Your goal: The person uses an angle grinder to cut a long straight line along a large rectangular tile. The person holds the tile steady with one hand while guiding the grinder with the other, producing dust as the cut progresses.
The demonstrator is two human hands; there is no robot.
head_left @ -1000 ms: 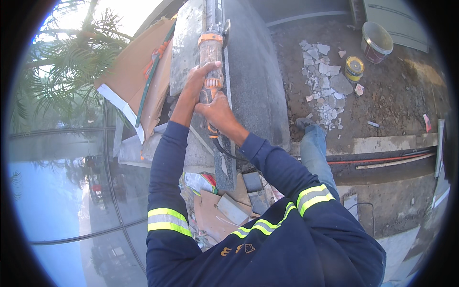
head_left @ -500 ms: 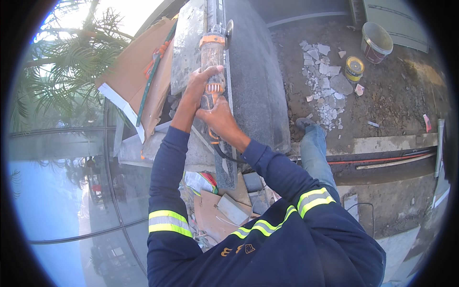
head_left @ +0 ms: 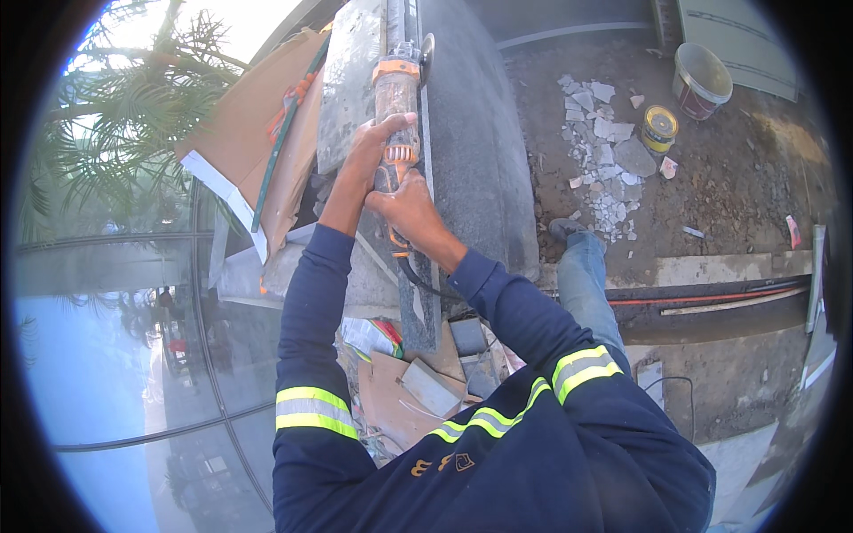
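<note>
An orange and grey angle grinder (head_left: 397, 96), coated in dust, lies lengthwise in both my hands. My left hand (head_left: 365, 155) wraps round the middle of its body from the left. Farther back, my right hand (head_left: 415, 213) grips the rear handle, above the black power cord. The round disc (head_left: 428, 59) stands upright on the right side of the tool's head. It is at the edge of a long, narrow strip of dark stone (head_left: 419, 311) that runs beneath the grinder. Whether the disc touches the stone I cannot tell.
A large grey slab (head_left: 475, 151) lies right of the grinder. Cardboard (head_left: 240, 124) and a green bar (head_left: 286, 147) lean at the left, beside glass panels (head_left: 115, 338). White rubble (head_left: 609, 164), a yellow tin (head_left: 658, 130) and a bucket (head_left: 702, 78) stand on the dirt at right.
The grinder and both my hands have shifted very slightly, with the right hand a little farther forward. My grip on the tool is the same.
</note>
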